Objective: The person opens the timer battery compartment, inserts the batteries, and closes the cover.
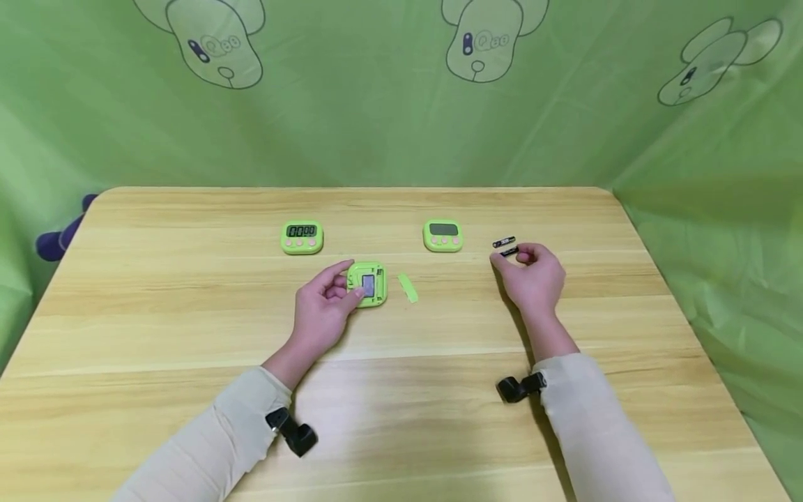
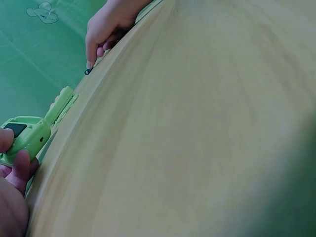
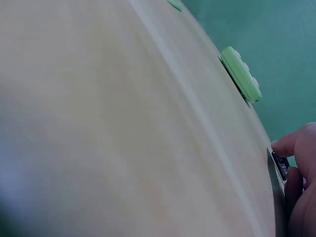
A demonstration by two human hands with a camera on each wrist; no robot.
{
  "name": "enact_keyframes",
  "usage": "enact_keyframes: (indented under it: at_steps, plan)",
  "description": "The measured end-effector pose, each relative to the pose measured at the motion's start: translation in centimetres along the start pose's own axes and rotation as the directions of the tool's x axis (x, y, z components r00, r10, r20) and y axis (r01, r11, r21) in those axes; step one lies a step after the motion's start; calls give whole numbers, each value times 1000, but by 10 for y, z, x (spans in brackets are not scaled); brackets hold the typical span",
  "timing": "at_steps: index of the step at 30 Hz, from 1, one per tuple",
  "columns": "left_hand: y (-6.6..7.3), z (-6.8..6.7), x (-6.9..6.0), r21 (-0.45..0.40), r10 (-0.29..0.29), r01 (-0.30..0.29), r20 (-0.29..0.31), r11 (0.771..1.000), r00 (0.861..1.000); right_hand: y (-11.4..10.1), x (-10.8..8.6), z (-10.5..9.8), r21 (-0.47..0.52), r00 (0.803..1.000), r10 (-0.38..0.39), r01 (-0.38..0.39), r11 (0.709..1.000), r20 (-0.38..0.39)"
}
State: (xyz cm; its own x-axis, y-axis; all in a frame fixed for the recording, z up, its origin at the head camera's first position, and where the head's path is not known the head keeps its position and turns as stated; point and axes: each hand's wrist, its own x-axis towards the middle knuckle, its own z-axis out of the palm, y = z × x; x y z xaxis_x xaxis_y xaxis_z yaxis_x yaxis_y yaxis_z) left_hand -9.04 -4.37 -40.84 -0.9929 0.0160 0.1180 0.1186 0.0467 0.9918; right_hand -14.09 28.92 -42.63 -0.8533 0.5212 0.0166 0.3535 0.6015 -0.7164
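Note:
My left hand (image 1: 323,307) grips a green digital timer (image 1: 375,296) with its back facing up and its battery compartment uncovered; the thumb lies across the back. To the right of that timer lies a narrow light-green battery cover (image 1: 408,287). My right hand (image 1: 533,277) is at the table's right side, pinching a black AAA-size battery (image 1: 509,252) by its ends between thumb and finger. Just behind it a second black battery (image 1: 504,242) lies on the wood. In the right wrist view the held battery (image 3: 281,165) shows between the fingertips, low over the table.
Two more green timers lie face up farther back: the left timer (image 1: 302,238) displays digits, while the right timer (image 1: 442,236) has a blank screen. Green cloth (image 1: 376,125) hangs behind and beside the wooden table (image 1: 401,404). A purple object (image 1: 59,237) sticks out past the left edge.

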Motion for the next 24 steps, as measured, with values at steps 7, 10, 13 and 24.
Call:
enact_keyframes:
  at_steps: [7, 10, 13, 24]
  plan:
    - [0, 0, 0, -5, -5, 5, 7, 1000, 1000, 3, -20, -1, 126, 1000, -31, 31, 991, -4]
    - [1, 0, 0, -1, -7, 7, 5, 1000, 1000, 3, -29, 0, 164, 997, -79, 78, 983, 2]
    - [2, 0, 0, 5, -7, 7, 4, 1000, 1000, 1, -39, 2, 189, 989, -148, 143, 971, 12]
    - [0, 0, 0, 6, 4, -4, 5, 1000, 1000, -18, -70, 16, 435, 901, -428, 357, 827, 76]
